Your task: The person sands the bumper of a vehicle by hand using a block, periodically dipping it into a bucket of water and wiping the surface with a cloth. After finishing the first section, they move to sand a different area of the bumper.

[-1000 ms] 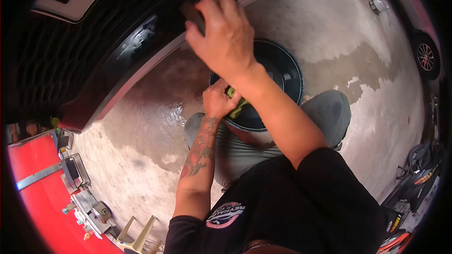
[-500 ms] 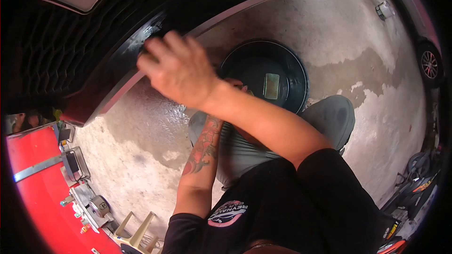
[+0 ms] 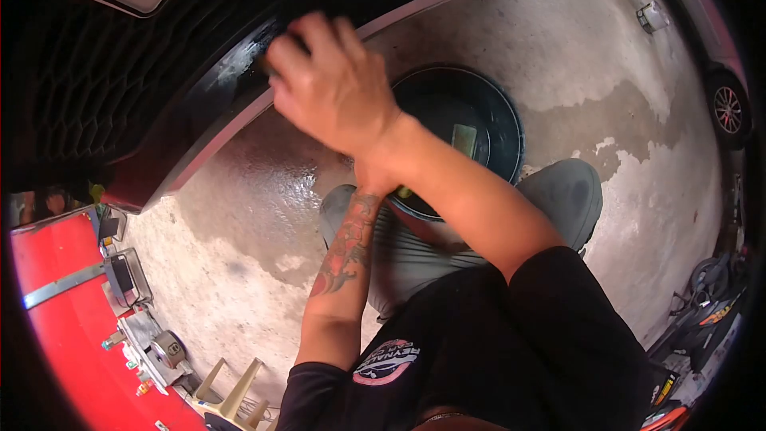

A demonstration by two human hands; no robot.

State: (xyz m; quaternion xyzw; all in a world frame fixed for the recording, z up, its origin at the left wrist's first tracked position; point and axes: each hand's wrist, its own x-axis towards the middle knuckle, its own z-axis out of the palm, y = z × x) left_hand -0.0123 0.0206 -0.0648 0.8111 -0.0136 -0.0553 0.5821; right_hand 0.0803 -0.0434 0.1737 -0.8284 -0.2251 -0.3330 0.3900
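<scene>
My right hand (image 3: 339,92) is at the lower edge of a car's black front bumper (image 3: 199,84), beside a wet, shiny patch. Its fingers are curled and blurred around something small and dark, mostly hidden, against the bumper. My left hand (image 3: 375,179) sits below and behind my right wrist, its fingers hidden. A small yellow-green piece (image 3: 404,191) shows beside it; whether it is held cannot be seen. Beyond my right forearm, a round dark basin (image 3: 511,104) stands on the floor between my knees. A pale green rectangular block (image 3: 463,140) lies in it.
The concrete floor (image 3: 558,48) has wet patches. A red panel (image 3: 72,287) and a bench with tools (image 3: 152,343) are at the left. A cream plastic stool (image 3: 231,399) is at the lower left. Another car's wheel (image 3: 726,104) and a can (image 3: 652,17) are at the right.
My right hand has moved up and to the right along the bumper. My left hand has shifted slightly down and left, its fingers now hidden behind the right wrist.
</scene>
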